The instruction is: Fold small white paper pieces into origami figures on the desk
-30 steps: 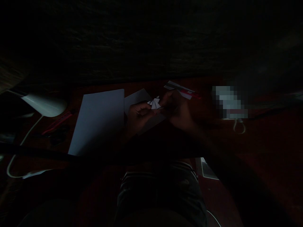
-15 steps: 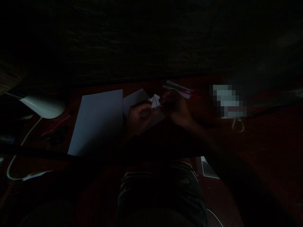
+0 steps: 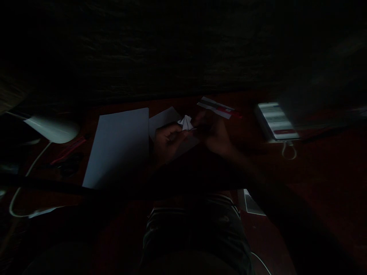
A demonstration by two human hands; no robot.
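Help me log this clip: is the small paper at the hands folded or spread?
Folded: the small paper shows creases and pointed corners where the left hand holds it.

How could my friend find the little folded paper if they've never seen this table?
Find the big white paper rectangle lying on the reddish table. Just right of it, the left hand is close beside the right hand. The left hand holds the folded paper: small, pointed and creased, unlike the flat rectangle.
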